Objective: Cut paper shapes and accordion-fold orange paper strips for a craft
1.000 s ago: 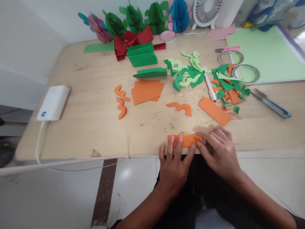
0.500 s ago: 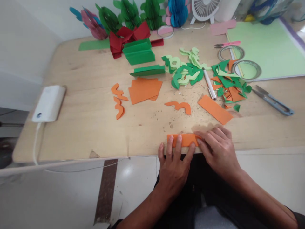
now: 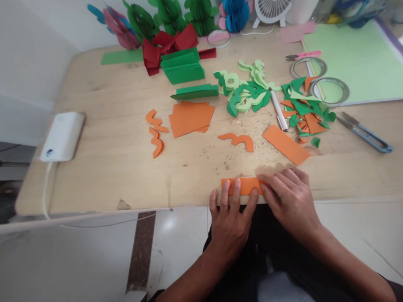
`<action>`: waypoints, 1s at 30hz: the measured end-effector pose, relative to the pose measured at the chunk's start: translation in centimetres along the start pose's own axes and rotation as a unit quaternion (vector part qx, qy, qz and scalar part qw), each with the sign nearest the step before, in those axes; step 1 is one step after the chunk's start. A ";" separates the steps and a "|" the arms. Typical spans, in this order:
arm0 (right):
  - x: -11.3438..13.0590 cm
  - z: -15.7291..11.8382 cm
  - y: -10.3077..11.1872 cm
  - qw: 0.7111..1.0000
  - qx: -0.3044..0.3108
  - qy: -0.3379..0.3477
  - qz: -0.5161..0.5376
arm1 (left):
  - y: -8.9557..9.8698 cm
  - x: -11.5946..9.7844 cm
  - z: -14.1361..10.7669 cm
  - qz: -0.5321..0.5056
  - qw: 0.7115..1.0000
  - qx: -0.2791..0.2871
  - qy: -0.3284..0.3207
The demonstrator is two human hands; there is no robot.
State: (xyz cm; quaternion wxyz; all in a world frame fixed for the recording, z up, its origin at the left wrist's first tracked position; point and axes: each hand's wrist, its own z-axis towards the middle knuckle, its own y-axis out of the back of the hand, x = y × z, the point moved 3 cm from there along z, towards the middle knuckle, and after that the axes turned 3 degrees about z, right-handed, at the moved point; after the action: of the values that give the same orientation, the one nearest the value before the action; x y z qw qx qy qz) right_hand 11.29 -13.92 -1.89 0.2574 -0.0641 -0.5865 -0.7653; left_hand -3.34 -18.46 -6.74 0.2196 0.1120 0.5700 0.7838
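Note:
A narrow strip of orange paper [image 3: 246, 184], seemingly folded, lies along the table's front edge. My left hand [image 3: 231, 218] rests on it with fingers spread, fingertips pressing it against the wood. At the strip's right end, my right hand [image 3: 288, 193] pinches the paper between thumb and fingers. Just beyond the hands are a wavy orange cutout [image 3: 237, 141] and a flat orange paper rectangle [image 3: 286, 144]. Farther left sit a stack of orange paper [image 3: 192, 119] and more wavy orange cutouts [image 3: 156, 142].
Green and light green cutouts [image 3: 245, 94], a white pen [image 3: 278, 111], paper scraps [image 3: 307, 111], tape rolls [image 3: 330, 90] and thread snips [image 3: 365, 132] cover the back right. Folded green papers [image 3: 182, 67] stand behind. A white power bank [image 3: 63, 136] with a cable lies left.
The camera view has shifted very slightly. Both hands stay in the same place on the orange strip, with hardly any movement.

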 end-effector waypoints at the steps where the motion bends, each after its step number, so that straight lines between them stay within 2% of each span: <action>1: 0.0 0.0 0.0 1.000 -0.003 -0.001 -0.004 | 0.0 0.0 0.0 0.002 1.000 0.000 0.000; 9: -0.3 -1.1 0.7 0.999 -0.050 -0.019 -0.009 | 0.0 -0.2 0.2 0.006 1.000 -0.011 0.003; 12: 0.2 -2.4 0.8 0.997 -0.069 0.016 -0.019 | 0.0 -0.2 0.2 0.005 1.000 -0.020 0.001; 16: 0.9 -4.1 0.1 0.997 -0.042 0.057 -0.034 | 0.1 -0.2 0.2 0.014 1.000 -0.024 -0.003; 21: 0.3 -5.4 -0.5 0.994 -0.008 0.076 -0.084 | 0.1 -0.3 0.2 0.021 0.999 -0.025 -0.009; 25: -0.9 -6.0 0.1 0.989 0.000 0.098 -0.109 | 0.1 -0.3 0.1 0.022 0.999 -0.033 -0.008; 30: -1.6 -6.1 1.4 0.987 0.012 0.091 -0.131 | 0.1 -0.3 0.2 0.019 0.999 -0.034 -0.007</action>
State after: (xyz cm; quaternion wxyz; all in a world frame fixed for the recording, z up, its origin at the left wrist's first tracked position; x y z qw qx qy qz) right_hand 14.54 -19.35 -3.18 0.2075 0.0864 -0.5734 -0.7878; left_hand -3.06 -18.47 -6.55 0.2127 0.1210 0.5390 0.8060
